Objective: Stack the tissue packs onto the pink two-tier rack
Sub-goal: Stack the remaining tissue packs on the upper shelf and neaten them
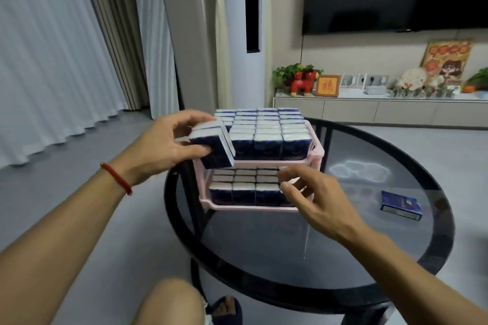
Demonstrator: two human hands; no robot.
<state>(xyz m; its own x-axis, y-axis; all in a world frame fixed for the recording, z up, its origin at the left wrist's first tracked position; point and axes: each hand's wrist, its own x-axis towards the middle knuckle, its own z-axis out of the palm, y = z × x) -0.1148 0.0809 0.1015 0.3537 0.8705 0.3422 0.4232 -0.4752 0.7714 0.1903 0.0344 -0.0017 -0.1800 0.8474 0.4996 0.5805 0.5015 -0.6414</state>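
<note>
The pink two-tier rack (315,155) stands on the left part of a round dark glass table (343,245). Its upper tier is packed with several rows of dark blue tissue packs (266,126); the lower tier (245,190) also holds several packs. My left hand (161,145) grips a small tilted bundle of tissue packs (214,148) at the upper tier's near left corner. My right hand (311,198) hovers with fingers apart at the lower tier's right front, holding nothing. One more blue pack (401,204) lies flat on the table to the right.
A low TV cabinet (369,108) with ornaments stands behind the table, below a wall-mounted screen. Curtains hang at left. My knee (169,303) and a slippered foot show below the table's near edge.
</note>
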